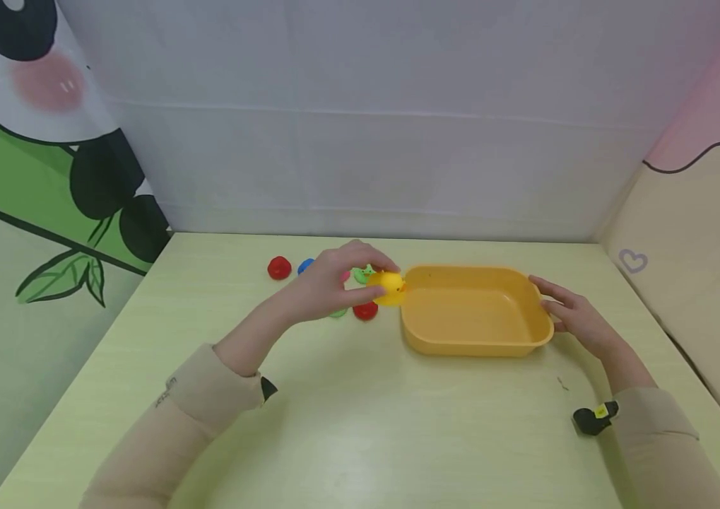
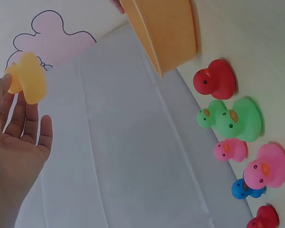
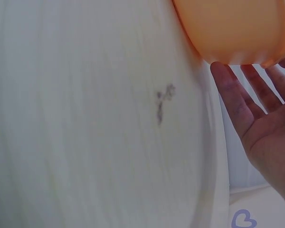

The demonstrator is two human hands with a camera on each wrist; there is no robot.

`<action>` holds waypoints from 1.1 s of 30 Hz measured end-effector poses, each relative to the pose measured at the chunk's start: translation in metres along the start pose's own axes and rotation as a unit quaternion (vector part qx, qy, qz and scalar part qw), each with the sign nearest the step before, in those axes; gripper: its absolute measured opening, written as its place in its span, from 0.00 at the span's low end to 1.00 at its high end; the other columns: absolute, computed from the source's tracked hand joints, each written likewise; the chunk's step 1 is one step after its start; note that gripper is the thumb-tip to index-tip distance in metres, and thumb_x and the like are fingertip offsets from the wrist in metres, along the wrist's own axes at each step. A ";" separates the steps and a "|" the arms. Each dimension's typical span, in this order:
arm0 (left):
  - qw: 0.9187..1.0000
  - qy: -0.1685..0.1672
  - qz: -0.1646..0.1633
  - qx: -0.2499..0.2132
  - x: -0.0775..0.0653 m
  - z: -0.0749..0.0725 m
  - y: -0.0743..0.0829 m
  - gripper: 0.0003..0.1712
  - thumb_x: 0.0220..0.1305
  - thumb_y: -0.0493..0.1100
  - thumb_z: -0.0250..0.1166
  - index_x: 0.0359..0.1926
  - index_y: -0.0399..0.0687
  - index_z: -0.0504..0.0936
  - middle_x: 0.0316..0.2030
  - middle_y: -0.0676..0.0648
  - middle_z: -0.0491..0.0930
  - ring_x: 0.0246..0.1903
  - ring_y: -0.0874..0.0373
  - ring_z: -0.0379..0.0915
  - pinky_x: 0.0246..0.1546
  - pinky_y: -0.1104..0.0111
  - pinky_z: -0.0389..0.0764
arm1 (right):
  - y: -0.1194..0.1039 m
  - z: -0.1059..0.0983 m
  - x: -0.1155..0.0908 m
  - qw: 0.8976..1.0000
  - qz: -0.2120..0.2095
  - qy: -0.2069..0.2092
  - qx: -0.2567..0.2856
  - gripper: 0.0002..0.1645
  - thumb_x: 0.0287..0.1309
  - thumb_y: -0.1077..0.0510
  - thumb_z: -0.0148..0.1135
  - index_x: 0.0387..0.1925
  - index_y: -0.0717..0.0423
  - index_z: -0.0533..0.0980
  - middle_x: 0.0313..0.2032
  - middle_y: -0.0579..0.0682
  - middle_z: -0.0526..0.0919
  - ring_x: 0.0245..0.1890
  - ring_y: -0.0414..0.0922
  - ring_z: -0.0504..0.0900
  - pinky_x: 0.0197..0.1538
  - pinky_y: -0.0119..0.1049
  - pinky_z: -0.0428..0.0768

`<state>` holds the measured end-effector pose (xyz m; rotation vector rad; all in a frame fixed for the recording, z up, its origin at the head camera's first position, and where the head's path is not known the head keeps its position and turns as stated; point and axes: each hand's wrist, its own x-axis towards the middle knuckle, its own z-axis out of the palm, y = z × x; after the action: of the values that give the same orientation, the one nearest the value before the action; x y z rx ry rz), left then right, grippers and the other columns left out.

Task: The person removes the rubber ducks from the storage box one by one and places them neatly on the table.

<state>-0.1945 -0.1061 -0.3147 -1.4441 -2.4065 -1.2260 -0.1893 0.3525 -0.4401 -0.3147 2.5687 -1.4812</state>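
My left hand (image 1: 328,286) pinches a yellow rubber duck (image 1: 390,284) between thumb and fingers, held up at the left end of an orange plastic basin (image 1: 470,348). In the left wrist view the duck (image 2: 33,80) is above the table, gripped at its head end. The basin's bare floor shows in the head view. At its right end, my right hand (image 1: 579,322) touches the wall and rim. In the right wrist view, extended fingers (image 3: 230,90) of that hand rest against the basin's end wall (image 3: 237,38).
Left of the basin, partly behind my left hand, stand several rubber ducks: a red one (image 2: 222,80), green ones (image 2: 247,121), pink ones (image 2: 270,166), a blue one (image 2: 242,190) and another red one (image 1: 280,268). A white backdrop (image 1: 360,170) closes off the table's far edge.
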 end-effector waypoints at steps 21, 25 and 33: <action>0.994 0.052 -0.086 0.040 -0.070 -0.032 -0.037 0.17 0.59 0.40 0.67 0.50 0.57 0.79 0.45 0.57 0.78 0.46 0.60 0.68 0.44 0.63 0.72 | -0.003 0.001 -0.003 1.000 0.017 0.015 -0.008 0.30 0.71 0.47 0.44 0.71 0.41 0.55 0.72 0.51 0.55 0.52 0.22 0.68 0.44 0.34 0.79; 0.990 0.049 -0.121 0.058 -0.083 -0.039 -0.045 0.18 0.59 0.42 0.67 0.51 0.57 0.79 0.43 0.57 0.76 0.46 0.60 0.67 0.44 0.62 0.73 | -0.003 0.001 -0.002 1.000 0.015 0.013 -0.002 0.30 0.71 0.48 0.44 0.72 0.42 0.55 0.72 0.51 0.55 0.53 0.23 0.68 0.44 0.35 0.80; 0.981 0.043 -0.161 0.096 -0.107 -0.051 -0.066 0.20 0.57 0.40 0.68 0.51 0.53 0.78 0.47 0.52 0.78 0.47 0.54 0.70 0.47 0.58 0.74 | -0.003 0.003 0.000 1.000 0.020 0.015 0.001 0.30 0.71 0.47 0.45 0.71 0.41 0.55 0.72 0.51 0.55 0.52 0.23 0.68 0.44 0.34 0.79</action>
<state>-0.2022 -0.2318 -0.3661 -0.9556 -2.6837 -1.0461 -0.1885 0.3488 -0.4391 -0.2411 2.5814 -1.4863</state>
